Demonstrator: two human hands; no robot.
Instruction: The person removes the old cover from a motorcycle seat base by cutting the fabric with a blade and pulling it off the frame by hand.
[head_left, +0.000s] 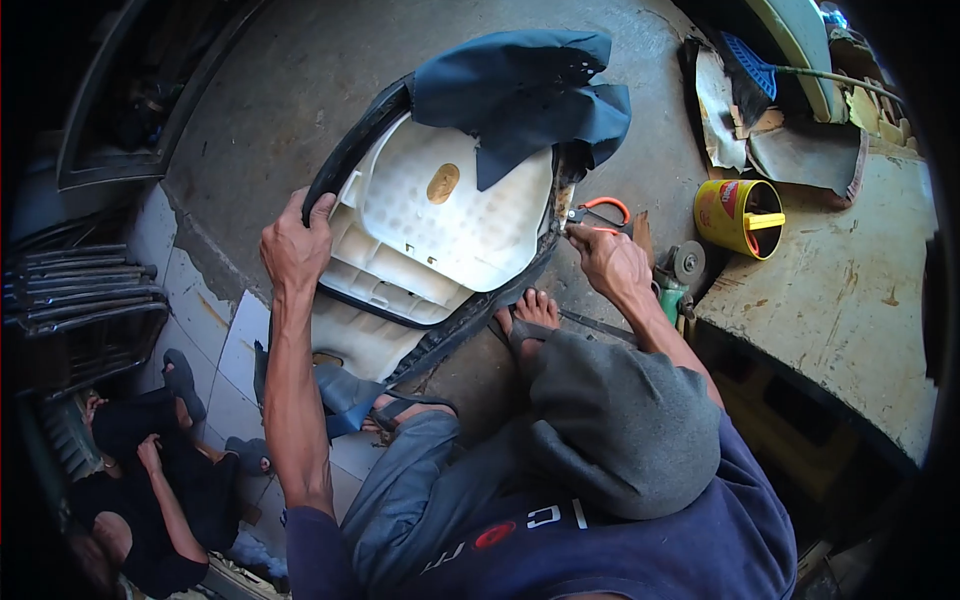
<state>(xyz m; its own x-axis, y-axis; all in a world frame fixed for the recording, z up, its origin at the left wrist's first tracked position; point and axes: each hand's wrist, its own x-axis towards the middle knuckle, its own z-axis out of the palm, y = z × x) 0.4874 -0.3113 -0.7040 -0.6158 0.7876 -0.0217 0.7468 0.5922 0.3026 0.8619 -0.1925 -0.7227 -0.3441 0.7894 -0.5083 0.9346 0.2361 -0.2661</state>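
An upturned motorcycle seat with a pale plastic base (455, 215) and a dark rim lies tilted before me on the floor. Dark blue-grey seat cover material (525, 85) is folded loosely over its far end. My left hand (297, 240) is closed around the dark rim at the left, thumb on top. At the seat's right edge, my right hand (612, 262) is closed on orange-handled pliers (607, 207). Their handles are spread, and their jaws are close to the rim. The fingers partly cover the lower handle.
A yellow tin (722, 215) and an angle grinder (683, 270) are to the right, by a worn board (830, 300). A blue broom (750, 65) and scraps stand behind. Another person in dark clothes (150, 480) sits lower left, below stacked metal frames (85, 285).
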